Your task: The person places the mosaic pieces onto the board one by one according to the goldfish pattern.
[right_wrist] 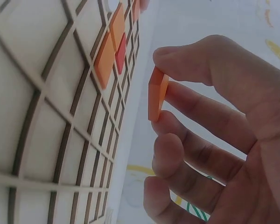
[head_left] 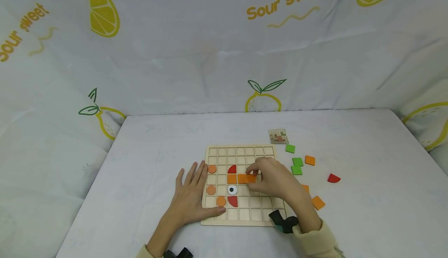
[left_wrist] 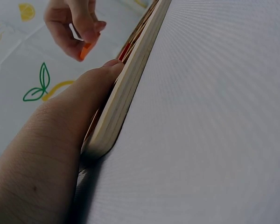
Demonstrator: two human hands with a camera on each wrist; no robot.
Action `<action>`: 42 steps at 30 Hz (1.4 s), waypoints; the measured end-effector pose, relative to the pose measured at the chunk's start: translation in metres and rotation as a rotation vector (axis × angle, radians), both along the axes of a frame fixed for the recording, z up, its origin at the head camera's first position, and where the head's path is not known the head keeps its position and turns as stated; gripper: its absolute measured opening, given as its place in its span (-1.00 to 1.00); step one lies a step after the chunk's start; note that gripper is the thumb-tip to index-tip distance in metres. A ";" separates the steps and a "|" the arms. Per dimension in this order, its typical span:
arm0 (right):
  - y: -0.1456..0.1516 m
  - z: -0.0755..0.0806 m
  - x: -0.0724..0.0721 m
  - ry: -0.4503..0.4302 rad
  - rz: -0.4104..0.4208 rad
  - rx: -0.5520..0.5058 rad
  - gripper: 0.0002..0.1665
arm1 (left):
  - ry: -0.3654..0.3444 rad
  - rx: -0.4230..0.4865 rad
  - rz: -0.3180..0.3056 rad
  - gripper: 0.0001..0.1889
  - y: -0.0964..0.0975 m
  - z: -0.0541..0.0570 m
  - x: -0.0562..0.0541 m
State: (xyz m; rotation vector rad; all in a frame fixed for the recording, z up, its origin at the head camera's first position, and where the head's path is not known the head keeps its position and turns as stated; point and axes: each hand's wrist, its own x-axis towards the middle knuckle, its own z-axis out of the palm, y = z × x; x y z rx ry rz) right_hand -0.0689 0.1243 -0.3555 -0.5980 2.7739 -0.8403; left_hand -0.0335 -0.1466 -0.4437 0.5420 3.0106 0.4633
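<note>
Right hand [head_left: 273,176]: pinching an orange square tile [right_wrist: 157,95] between thumb and fingers. The tile is held just above the board [head_left: 259,215], right of two orange squares [head_left: 237,179] lying in its grid.

Left hand [head_left: 190,199]: spread, grasping nothing, at the board's left edge, thumb resting on the near left part.

The tile appears light, stiff and thin; its faces are probably smooth and could slip. Opposite edges look the soundest hold, and breakage seems unlikely.

Farther out, right of the board: green tiles [head_left: 297,162], an orange tile [head_left: 310,160] and a red piece [head_left: 334,178]. A small card [head_left: 278,136] lies at the far side.

Obscured: board cells beneath the right hand; one loose orange piece [head_left: 306,188], partly covered by the right forearm. The card's pattern is too small to read.
</note>
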 end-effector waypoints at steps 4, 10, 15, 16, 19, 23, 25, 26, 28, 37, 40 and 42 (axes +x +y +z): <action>-0.008 -0.001 0.001 -0.016 -0.014 -0.002 -0.73 | -0.004 0.000 -0.001 0.41 0.000 0.000 0.000; -0.016 -0.005 0.003 -0.006 -0.002 -0.005 -0.71 | 0.001 -0.002 -0.005 0.40 0.000 0.001 0.000; -0.021 -0.008 0.004 0.006 -0.001 0.005 -0.71 | 0.008 -0.004 -0.006 0.40 -0.001 0.001 0.001; -0.022 -0.008 0.004 0.011 -0.002 0.009 -0.71 | 0.009 -0.002 -0.006 0.40 -0.001 0.001 0.001; -0.024 -0.011 0.005 0.014 -0.009 0.022 -0.71 | 0.009 0.008 -0.005 0.39 -0.001 0.001 0.001; -0.025 -0.013 0.007 0.011 -0.011 0.032 -0.70 | 0.003 0.013 -0.005 0.39 -0.001 0.001 0.002; -0.026 -0.015 0.007 0.012 -0.007 0.038 -0.69 | 0.000 0.008 -0.004 0.39 -0.001 0.001 0.002; -0.027 -0.015 0.007 0.010 -0.002 0.038 -0.69 | -0.002 0.005 -0.003 0.39 -0.001 0.001 0.002; -0.028 -0.017 0.008 0.011 0.007 0.044 -0.69 | -0.004 0.004 -0.003 0.39 -0.001 0.001 0.002; -0.027 -0.019 0.008 -0.001 0.024 0.052 -0.69 | -0.013 -0.003 0.003 0.39 0.000 0.002 0.001; -0.025 -0.020 0.007 -0.009 0.034 0.046 -0.69 | -0.010 -0.008 0.004 0.39 0.000 0.002 0.001; -0.024 -0.021 0.006 -0.011 0.047 0.041 -0.71 | -0.004 -0.010 0.004 0.39 0.000 0.001 0.001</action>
